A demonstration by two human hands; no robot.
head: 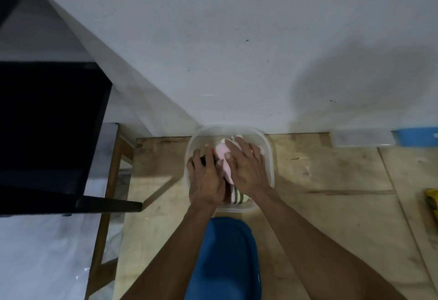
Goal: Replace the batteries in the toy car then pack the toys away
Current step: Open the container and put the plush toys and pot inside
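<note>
A pale wall fills the far half of the view, and against its foot runs a worn wooden table that takes up the near right. At the left stands a black chair, its seat dark and its edge reaching toward the table's left end. Near the bottom centre a blue rounded lid or seat lies between the person's two forearms; which of the two it is cannot be told.

At the middle of the table, touching the wall, sits a clear plastic tub with rounded corners. Both hands are down inside it. The left hand lies over a dark toy with a red part, its fingers bent over the top of it; whether they truly grip it or only press on it cannot be told. The right hand is spread flat with straight fingers on a pink toy in the tub's middle, holding nothing closed. A striped toy, cream with dark bands, shows at the tub's near edge between the wrists.

At the far right against the wall lie a clear flat box and, just beside it, a blue thing. A yellow object is cut off at the right edge. No writing or brand can be read anywhere.
</note>
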